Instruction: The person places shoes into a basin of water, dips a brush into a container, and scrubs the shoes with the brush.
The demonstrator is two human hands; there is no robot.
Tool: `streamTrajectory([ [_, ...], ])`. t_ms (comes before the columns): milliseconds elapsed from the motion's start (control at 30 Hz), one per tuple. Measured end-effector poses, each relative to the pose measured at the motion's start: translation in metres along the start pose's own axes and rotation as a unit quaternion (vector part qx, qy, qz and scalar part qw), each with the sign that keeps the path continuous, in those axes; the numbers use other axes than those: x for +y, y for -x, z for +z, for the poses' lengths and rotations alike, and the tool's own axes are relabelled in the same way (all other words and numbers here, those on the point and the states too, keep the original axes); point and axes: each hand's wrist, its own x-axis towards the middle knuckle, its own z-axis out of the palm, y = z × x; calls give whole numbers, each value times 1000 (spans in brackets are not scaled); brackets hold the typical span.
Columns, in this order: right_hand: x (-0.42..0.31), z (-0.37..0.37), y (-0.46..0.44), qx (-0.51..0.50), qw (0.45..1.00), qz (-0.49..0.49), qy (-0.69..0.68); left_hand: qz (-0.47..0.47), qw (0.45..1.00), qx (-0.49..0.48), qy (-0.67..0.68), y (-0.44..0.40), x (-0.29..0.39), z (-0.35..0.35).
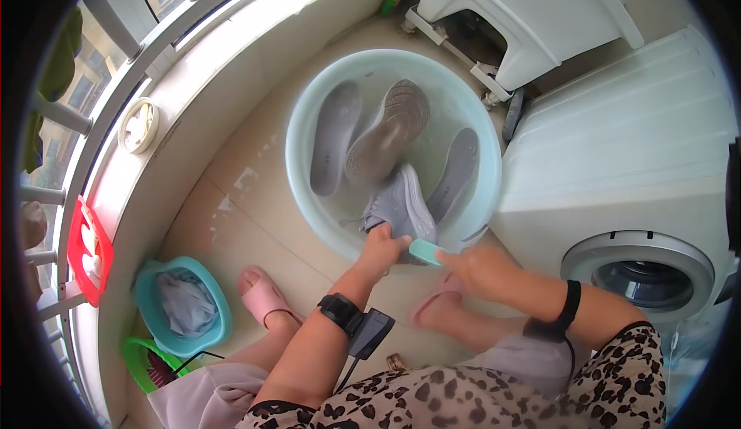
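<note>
A grey sneaker (400, 206) rests at the near side of a pale blue basin (299, 189) of water. My left hand (382, 248) is closed on the sneaker's collar end, some of its fingers hidden. In my right hand (480, 270) is a mint-green brush (425, 251), close to the sneaker's side; its bristles cannot be made out. Behind, a second sneaker (392, 124) lies sole up. One grey insole (335, 135) is at the basin's left, and another insole (455, 170) leans along the right.
A washing machine (610, 166) stands to the right, and a white sink base (532, 12) at the back. On the left are a teal tub (220, 305) with cloth, a green basin (133, 356), a red dish (86, 274) on the ledge, and railings. Pink slippers (266, 294) are on my feet.
</note>
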Motion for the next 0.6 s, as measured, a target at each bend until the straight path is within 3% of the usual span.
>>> streamTrajectory([
  [100,6,16,-11,77,997,18,-8,-8,995,8,-103,-5,-4,-3],
  [233,21,52,-68,164,978,113,-66,-25,1000,-2,-14,1,-9,4],
  [333,17,60,-19,217,961,90,-144,-2,995,0,100,-7,-8,5],
  [400,8,56,44,114,983,112,-93,-36,998,9,58,-6,2,5],
  [433,12,60,65,136,976,122,-116,-49,998,13,33,-5,8,4],
  [600,22,35,58,245,926,171,-231,-46,930,-35,362,10,51,9],
])
